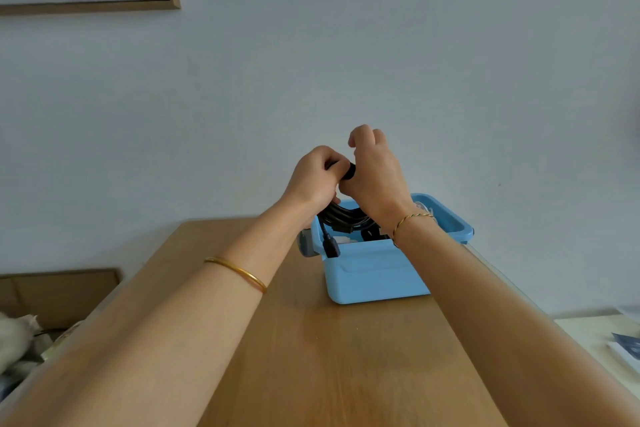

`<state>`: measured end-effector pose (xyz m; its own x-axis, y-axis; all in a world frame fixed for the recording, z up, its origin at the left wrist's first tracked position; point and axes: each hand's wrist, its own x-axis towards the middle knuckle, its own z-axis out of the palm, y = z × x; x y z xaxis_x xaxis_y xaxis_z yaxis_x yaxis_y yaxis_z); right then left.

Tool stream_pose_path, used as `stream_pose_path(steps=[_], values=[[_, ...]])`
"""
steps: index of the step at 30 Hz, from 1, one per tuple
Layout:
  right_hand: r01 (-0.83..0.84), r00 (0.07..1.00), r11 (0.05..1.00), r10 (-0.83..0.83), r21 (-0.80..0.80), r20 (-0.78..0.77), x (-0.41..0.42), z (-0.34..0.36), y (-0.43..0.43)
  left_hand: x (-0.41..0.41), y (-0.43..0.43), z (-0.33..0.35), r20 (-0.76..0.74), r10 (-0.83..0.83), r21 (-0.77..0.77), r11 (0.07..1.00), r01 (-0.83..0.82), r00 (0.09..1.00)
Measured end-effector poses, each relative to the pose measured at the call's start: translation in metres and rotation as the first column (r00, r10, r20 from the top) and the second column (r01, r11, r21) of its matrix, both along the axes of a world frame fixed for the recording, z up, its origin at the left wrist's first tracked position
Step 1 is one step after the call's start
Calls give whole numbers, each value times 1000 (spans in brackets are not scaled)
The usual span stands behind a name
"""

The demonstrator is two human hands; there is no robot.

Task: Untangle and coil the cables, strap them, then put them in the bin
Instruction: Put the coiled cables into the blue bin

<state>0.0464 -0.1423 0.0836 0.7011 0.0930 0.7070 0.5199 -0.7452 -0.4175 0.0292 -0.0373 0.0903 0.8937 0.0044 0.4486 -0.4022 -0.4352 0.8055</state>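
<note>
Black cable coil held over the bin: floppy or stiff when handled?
Probably floppy: the black cable coil sags in loops below the left hand and right hand, and its plug end dangles by the blue bin. Likely light: both hands hold it up by its top.

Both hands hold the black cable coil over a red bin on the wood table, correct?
No: the bin is blue, not red, as the head view shows. The left hand and right hand do hold the black cable coil over it on the wood table.
</note>
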Motion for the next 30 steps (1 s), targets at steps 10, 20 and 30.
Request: stream_pose_path(steps=[10,20,30], values=[[73,995,997,-70,32,-76,8,12,-17,14,-13,9,23,-7,-229,973,12,1000],[-119,972,946,174,302,-161,14,32,-38,36,-24,26,22,-47,-215,975,51,999],[-105,891,978,173,180,-419,49,2,-32,62,-16,-14,-200,-11,-245,969,-39,980]])
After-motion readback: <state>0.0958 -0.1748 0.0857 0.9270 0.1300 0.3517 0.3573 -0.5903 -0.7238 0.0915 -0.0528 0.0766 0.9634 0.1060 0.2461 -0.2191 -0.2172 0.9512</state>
